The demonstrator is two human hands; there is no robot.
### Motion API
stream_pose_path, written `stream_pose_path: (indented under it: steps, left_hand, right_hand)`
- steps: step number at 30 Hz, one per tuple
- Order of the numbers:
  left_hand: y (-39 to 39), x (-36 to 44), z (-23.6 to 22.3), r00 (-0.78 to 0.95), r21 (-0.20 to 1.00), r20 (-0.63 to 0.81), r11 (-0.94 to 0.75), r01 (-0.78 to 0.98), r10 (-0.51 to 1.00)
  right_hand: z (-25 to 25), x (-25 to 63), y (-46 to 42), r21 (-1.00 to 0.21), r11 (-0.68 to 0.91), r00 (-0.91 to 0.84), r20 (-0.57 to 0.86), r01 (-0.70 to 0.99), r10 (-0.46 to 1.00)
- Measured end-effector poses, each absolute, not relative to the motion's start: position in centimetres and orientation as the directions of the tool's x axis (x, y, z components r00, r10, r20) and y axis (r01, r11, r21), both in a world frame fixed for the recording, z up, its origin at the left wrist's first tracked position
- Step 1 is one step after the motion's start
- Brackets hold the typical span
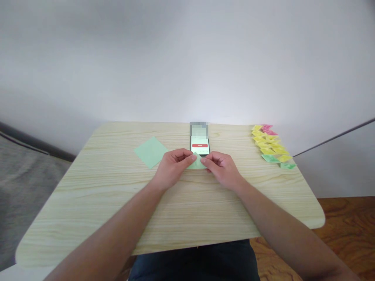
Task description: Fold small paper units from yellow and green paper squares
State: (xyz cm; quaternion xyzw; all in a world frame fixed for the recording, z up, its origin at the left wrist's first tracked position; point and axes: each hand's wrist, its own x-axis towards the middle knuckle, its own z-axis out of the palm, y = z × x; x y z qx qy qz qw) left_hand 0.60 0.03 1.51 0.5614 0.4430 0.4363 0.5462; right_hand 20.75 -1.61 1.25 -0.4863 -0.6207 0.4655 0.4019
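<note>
Between my two hands is a small folded piece of light green paper (195,165), held in front of a phone. My left hand (175,166) pinches its left side between thumb and fingers. On the other side, my right hand (221,167) grips the paper's right part with thumb and fingertips. Parts of the paper are hidden behind my fingers. A flat square sheet of green paper (150,152) lies to the left of my left hand, with one corner close to it.
The phone (200,145) stands at the table's back edge with its screen lit. Several folded yellow paper pieces (271,146) line the right side, with pink pieces (268,128) behind and green pieces (287,166) in front. The wooden table (96,183) meets a white wall (175,70).
</note>
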Motion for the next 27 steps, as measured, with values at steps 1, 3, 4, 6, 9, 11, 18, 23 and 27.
stream_pose_path:
  steps: [1, 3, 4, 6, 9, 11, 18, 23, 27]
  left_hand:
    - [-0.1, 0.6, 1.5, 0.238, 1.000, 0.014, -0.020, 0.023, 0.971]
    - [-0.2, 0.6, 1.5, 0.263, 0.999, 0.030, -0.038, 0.026, 0.964]
    - [-0.2, 0.6, 1.5, 0.276, 0.999, 0.035, -0.044, 0.028, 0.961]
    - [-0.3, 0.6, 1.5, 0.298, 0.998, 0.038, -0.051, 0.036, 0.954]
    - [-0.3, 0.6, 1.5, 0.288, 0.999, 0.030, -0.041, 0.032, 0.957]
    - [-0.3, 0.6, 1.5, 0.255, 1.000, 0.012, -0.014, 0.005, 0.967]
    - [-0.1, 0.6, 1.5, 0.182, 0.997, -0.046, 0.058, -0.057, 0.982]
    - [-0.1, 0.8, 1.4, 0.208, 0.998, -0.035, 0.043, -0.037, 0.978]
    - [-0.2, 0.9, 1.4, 0.211, 0.997, -0.054, 0.065, -0.045, 0.976]
  right_hand:
    - [1.3, 20.8, -1.7, -0.964, 0.107, -0.210, 0.055, 0.244, 0.976]
    - [1.3, 20.8, -1.8, -0.958, 0.123, -0.206, 0.070, 0.258, 0.976]
    - [1.3, 20.8, -1.8, -0.958, 0.125, -0.203, 0.072, 0.259, 0.976]
    - [1.2, 20.9, -1.8, -0.962, 0.112, -0.209, 0.060, 0.247, 0.976]
    - [1.2, 21.2, -1.6, -0.974, 0.085, -0.241, 0.033, 0.208, 0.970]
    - [1.2, 21.5, -1.5, -0.986, 0.077, -0.260, 0.037, 0.148, 0.965]
    - [1.1, 21.7, -2.1, -0.922, 0.366, -0.268, 0.324, 0.125, 0.907]
    - [1.5, 21.1, -2.4, -0.805, 0.526, -0.298, 0.449, 0.273, 0.842]
    - [1.7, 21.0, -2.4, -0.803, 0.534, -0.317, 0.451, 0.264, 0.834]
